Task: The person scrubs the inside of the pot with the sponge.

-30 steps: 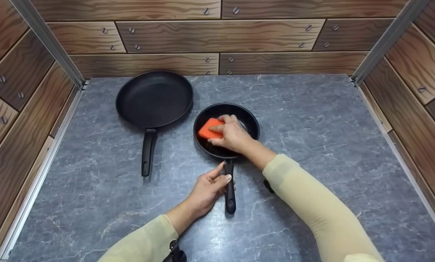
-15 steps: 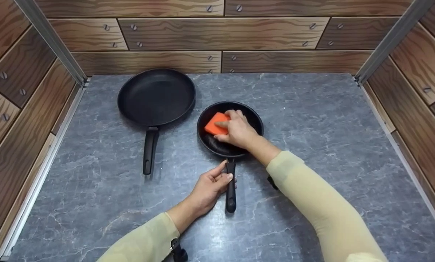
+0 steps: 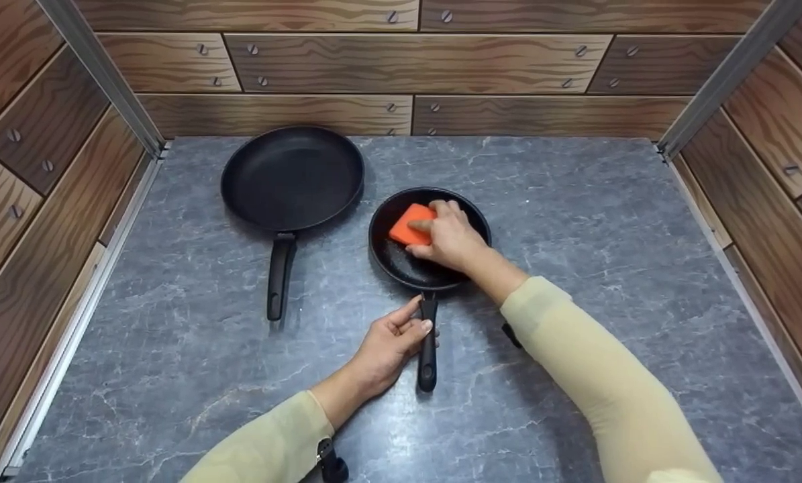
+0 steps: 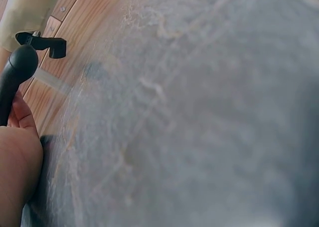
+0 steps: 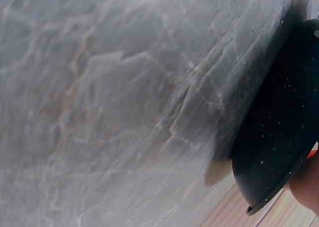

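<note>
A small black frying pan (image 3: 401, 265) sits near the middle of the table, its handle pointing toward me. My left hand (image 3: 386, 352) holds that handle (image 3: 427, 362) close to the pan, thumb on top and some fingers hidden beneath. Inside the pan, my right hand (image 3: 454, 238) grips an orange sponge (image 3: 409, 225) against the inner surface, left of centre. The handle end (image 4: 22, 62) shows beside the left hand in the left wrist view. In the right wrist view the pan's speckled outer wall (image 5: 274, 122) hides most of the right hand.
A larger black frying pan (image 3: 293, 178) stands at the back left, its handle also toward me. The grey marbled table (image 3: 595, 221) is bounded by wood-patterned walls (image 3: 414, 64) at the back and both sides.
My right hand has moved the sponge slightly right and up within the small pan. The left hand keeps its hold on the handle. The whole head view has shifted a little.
</note>
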{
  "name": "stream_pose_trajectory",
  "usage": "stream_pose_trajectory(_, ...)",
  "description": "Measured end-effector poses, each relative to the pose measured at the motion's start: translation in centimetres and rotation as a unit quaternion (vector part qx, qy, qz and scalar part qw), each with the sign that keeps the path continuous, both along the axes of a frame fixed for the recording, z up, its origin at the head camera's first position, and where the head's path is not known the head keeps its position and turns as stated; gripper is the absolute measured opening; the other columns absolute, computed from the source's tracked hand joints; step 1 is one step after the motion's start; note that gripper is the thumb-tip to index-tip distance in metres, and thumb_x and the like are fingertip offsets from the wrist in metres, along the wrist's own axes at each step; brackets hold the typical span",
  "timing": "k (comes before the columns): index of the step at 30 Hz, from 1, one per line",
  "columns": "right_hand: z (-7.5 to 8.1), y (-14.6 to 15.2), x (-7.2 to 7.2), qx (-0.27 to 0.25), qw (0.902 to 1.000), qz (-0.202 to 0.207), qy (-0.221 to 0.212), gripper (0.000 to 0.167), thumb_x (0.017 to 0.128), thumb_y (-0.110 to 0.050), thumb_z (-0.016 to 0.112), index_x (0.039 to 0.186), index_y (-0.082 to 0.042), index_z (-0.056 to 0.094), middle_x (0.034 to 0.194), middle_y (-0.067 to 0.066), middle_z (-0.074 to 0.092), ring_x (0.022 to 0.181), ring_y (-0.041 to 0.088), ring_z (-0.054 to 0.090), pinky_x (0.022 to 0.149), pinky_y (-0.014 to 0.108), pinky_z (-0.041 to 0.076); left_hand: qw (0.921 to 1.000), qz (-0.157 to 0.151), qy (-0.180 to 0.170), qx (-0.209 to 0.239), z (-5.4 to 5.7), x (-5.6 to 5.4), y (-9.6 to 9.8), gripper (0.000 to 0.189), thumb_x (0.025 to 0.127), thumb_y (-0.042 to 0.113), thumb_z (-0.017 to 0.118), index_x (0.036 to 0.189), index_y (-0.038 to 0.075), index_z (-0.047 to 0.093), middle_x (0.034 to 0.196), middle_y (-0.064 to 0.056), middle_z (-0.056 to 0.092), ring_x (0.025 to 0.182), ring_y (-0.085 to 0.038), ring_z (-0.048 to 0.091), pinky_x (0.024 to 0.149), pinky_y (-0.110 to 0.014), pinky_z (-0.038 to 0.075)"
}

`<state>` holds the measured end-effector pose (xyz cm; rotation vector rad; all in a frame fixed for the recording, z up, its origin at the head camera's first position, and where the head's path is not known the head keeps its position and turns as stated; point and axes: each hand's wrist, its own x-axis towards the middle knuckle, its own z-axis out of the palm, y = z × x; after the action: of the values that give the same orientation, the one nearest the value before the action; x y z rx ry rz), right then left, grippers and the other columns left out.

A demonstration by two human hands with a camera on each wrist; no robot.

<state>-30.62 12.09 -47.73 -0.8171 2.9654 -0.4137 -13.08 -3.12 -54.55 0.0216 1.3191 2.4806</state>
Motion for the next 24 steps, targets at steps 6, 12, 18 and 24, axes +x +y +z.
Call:
stream_pose_trajectory(6,0.0,0.7,-0.1,0.008,0.9999,0.005,0.005,0.055,0.095,-0.048,0.078,0.142,-0.019,0.071,0.152,0.031,0.046,0.132,0.044,0.044,0.116,0.057,0.039,1.0,-0.002,0.003,-0.001,-0.1,0.0,0.0,0.066,0.105,-0.003,0.061,0.162,-0.008,0.031,0.091,0.0,0.073,0.09,-0.014,0.072,0.087,-0.029,0.061)
stream_pose_trajectory(12,0.0,1.4,-0.3,0.022,0.9994,0.018,0.018,0.054,0.096,-0.047,0.077,0.141,-0.019,0.071,0.15,0.033,0.048,0.131,0.047,0.046,0.112,0.058,0.039,1.0,-0.004,0.002,-0.004,0.0,0.0,0.1,0.066,0.104,-0.003,0.061,0.163,-0.007,0.031,0.094,0.0,0.073,0.089,-0.012,0.072,0.086,-0.028,0.06)
stream_pose_trajectory(18,0.2,1.9,-0.4,0.044,0.9985,0.021,0.026,0.055,0.096,-0.048,0.077,0.142,-0.02,0.071,0.149,0.032,0.05,0.129,0.047,0.048,0.111,0.061,0.036,1.0,-0.002,-0.001,-0.005,0.0,0.0,0.1,0.065,0.105,-0.003,0.061,0.162,-0.007,0.031,0.095,-0.002,0.073,0.089,-0.014,0.073,0.084,-0.028,0.061)
stream_pose_trajectory(24,0.4,2.5,-0.5,0.049,0.998,0.024,0.032,0.055,0.096,-0.048,0.078,0.142,-0.02,0.071,0.148,0.032,0.051,0.127,0.047,0.051,0.105,0.058,0.038,1.0,-0.001,-0.002,-0.01,0.0,0.0,0.0,0.064,0.105,-0.003,0.06,0.162,-0.007,0.031,0.096,-0.002,0.074,0.087,-0.014,0.072,0.082,-0.026,0.06)
